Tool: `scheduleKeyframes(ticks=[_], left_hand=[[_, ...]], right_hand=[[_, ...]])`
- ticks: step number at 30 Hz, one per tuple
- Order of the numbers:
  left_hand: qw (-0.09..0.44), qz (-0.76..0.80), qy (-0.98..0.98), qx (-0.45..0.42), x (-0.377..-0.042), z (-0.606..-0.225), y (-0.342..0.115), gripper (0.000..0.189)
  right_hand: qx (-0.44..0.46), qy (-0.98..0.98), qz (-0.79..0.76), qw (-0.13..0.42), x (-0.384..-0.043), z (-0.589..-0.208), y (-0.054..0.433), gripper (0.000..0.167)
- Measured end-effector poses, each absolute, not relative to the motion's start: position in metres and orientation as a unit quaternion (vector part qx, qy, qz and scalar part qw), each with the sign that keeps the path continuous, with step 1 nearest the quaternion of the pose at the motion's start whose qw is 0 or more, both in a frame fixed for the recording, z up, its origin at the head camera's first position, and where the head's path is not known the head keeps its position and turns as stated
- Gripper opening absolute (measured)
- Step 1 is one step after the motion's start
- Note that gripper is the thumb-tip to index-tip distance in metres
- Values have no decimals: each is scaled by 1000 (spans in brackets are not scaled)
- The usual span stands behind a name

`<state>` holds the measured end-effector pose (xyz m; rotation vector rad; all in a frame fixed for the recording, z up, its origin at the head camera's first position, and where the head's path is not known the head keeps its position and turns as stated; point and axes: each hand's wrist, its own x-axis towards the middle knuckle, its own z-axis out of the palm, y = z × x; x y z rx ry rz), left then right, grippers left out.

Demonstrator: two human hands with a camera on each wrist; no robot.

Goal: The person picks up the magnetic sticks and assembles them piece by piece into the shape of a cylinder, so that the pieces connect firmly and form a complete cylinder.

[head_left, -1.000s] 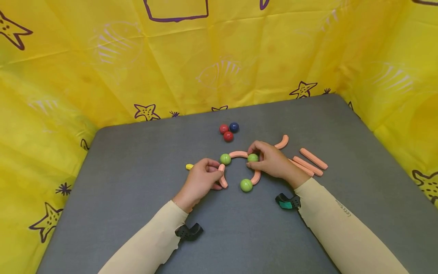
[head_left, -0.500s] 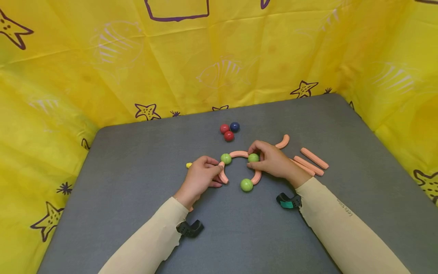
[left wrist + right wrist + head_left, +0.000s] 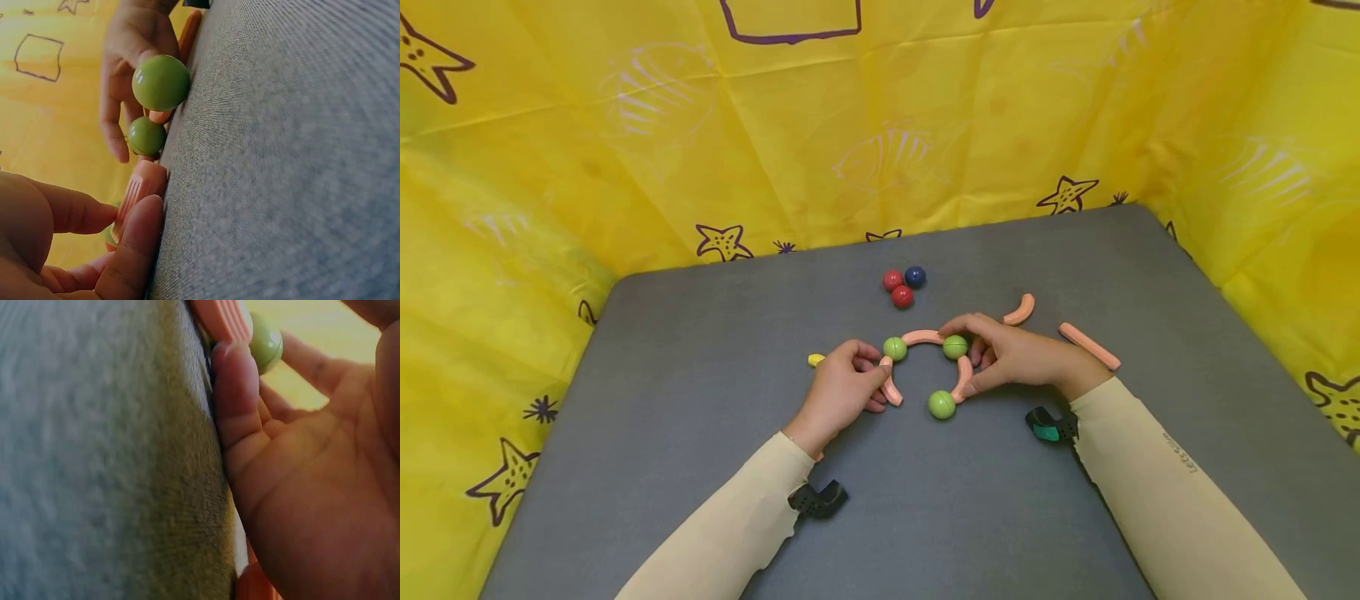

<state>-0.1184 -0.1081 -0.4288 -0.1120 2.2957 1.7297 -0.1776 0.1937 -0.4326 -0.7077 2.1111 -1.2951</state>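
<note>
My left hand [image 3: 842, 387] pinches a curved pink stick [image 3: 892, 392] between thumb and fingers. Its far end lies by the left green ball [image 3: 894, 348]. A second curved pink stick [image 3: 922, 337] spans from that ball to the right green ball [image 3: 955, 347]. From there a third curved stick [image 3: 962, 375] runs down to the near green ball [image 3: 942, 405]. The thumb of my right hand [image 3: 1022, 358] touches this third stick, while its forefinger reaches past the right ball. In the left wrist view, the pinched stick [image 3: 147, 181] shows grooves.
Two red balls [image 3: 902, 297] and a blue ball [image 3: 915, 277] sit farther back. A loose curved stick [image 3: 1021, 309] and a straight pink stick [image 3: 1086, 343] lie to the right. A yellow piece [image 3: 815, 360] pokes out behind my left hand. Yellow cloth encloses the grey table [image 3: 700, 333].
My right thumb has left the right green ball and come nearer me onto the third curved stick. My left hand has brought its stick slightly away from me, closer to the left ball.
</note>
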Motion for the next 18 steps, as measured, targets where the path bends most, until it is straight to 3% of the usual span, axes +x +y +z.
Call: scheduleKeyframes(ticks=[10,18], left_hand=[[140,557,818,-38,-118,-424,-107,32],[148,555,818,-20,-118,-425,-109,57]], right_hand=[[-297,811,-432,258,-175,-433,186,92],[-295,828,-416,232,-172,-433,180,95]])
